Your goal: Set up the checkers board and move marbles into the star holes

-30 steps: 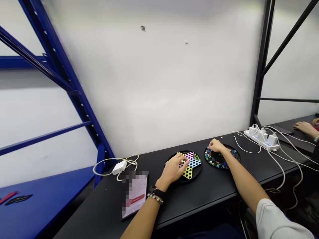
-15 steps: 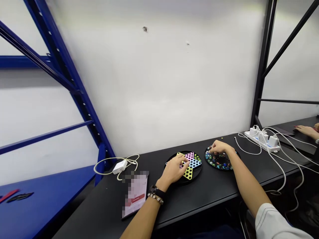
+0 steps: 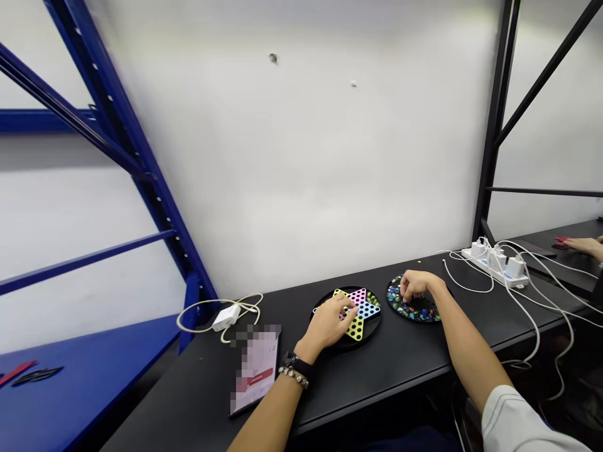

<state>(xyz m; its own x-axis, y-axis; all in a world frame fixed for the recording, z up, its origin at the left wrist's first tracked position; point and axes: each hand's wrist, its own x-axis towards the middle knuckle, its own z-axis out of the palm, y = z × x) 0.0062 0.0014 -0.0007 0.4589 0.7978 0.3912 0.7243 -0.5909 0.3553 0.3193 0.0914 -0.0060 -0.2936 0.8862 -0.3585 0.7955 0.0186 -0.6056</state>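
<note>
A round black Chinese-checkers board (image 3: 365, 304) with a coloured star of holes lies on the black table (image 3: 377, 370). My left hand (image 3: 330, 321) rests on its near left part, fingers curled and pinched over the holes; what they hold is hidden. To the right sits a round black tray (image 3: 400, 306) filled with several coloured marbles. My right hand (image 3: 418, 285) hovers over this tray with fingers bent down and pinched among the marbles.
A phone (image 3: 257, 369) lies at the near left of the table, with a white charger and coiled cable (image 3: 225, 316) behind it. A power strip with plugs and white cables (image 3: 497, 263) sits at the right. Another person's hand (image 3: 584, 246) shows at the far right. Blue shelving (image 3: 117, 144) stands left.
My right hand has shifted slightly right and toward me over the marble tray, its fingers curling in more. My left hand has stayed on the board.
</note>
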